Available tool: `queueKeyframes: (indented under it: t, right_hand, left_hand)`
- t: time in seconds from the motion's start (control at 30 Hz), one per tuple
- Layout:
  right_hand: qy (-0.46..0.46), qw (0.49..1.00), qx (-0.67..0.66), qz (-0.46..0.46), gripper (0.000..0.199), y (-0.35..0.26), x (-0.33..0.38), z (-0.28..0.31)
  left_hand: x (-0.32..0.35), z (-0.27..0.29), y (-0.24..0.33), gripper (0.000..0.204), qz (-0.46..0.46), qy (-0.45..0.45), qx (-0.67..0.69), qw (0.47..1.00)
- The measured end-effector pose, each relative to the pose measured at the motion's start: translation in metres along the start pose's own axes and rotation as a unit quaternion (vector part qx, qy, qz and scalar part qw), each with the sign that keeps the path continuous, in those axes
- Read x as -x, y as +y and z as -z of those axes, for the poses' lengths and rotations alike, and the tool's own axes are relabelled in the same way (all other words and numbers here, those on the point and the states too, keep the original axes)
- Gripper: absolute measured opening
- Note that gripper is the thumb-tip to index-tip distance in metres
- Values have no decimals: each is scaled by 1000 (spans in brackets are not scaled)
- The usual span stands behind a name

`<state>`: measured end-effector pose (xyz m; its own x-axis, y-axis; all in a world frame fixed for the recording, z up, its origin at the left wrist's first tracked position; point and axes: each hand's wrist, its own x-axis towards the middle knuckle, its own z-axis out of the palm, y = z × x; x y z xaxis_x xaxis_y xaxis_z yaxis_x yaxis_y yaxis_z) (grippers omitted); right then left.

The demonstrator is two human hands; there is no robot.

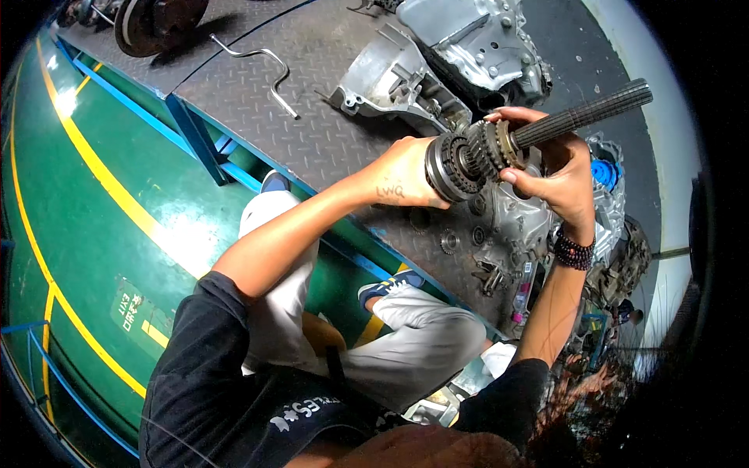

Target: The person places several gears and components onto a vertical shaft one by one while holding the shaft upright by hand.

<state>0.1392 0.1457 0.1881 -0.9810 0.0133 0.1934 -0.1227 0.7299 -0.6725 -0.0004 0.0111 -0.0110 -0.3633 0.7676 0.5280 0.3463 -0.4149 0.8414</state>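
Both my hands hold a gearbox shaft [581,117] up above the metal bench, tilted with its long splined end pointing to the upper right. My left hand [406,175] is closed around the lower end, beside a round bearing-like ring [456,168]; most of its fingers are hidden behind the shaft. My right hand [554,171] grips a toothed synchronizer ring [495,148] midway along the shaft, thumb on the near side and fingers over the top. Below the shaft, small gears [449,240] lie on the bench.
An open aluminium gearbox housing [382,74] and a larger casing [484,43] stand at the back of the checkered steel bench [312,47]. A bent metal crank rod [269,58] lies at the left, near a rusty brake drum [156,23]. More metal castings [608,210] crowd the right.
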Motion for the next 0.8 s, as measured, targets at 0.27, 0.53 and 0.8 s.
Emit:
queueKeyframes:
  t: [0.27, 0.53, 0.8]
  right_hand:
    - [7, 1000, -1, 8, 66, -5, -4, -2]
    - [-16, 1000, 2, -18, 76, -3, -5, -2]
    - [32, 996, 57, -60, 71, -19, -2, -10]
  left_hand:
    - [0, 1, -1, 65, 3, 7, -11, 1000]
    - [0, 3, 1, 67, 3, 8, -14, 1000]
    - [1, 3, 3, 66, 14, 4, -16, 1000]
